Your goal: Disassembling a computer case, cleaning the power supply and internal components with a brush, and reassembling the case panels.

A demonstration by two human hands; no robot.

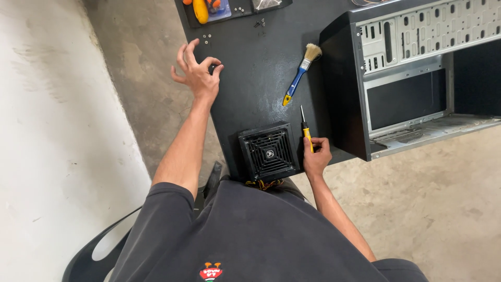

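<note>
Head view | my left hand hovers spread over the table near loose screws | right hand grips screwdriver beside power supply | keep the tip squarely seated.

You wear a dark grey short-sleeved tee, loose at both shoulders. Low on its front, nearest the camera and well below the power supply, sits a small red and orange emblem. Your forearms and both hands are bare, with no gloves, watch or rings.
</note>
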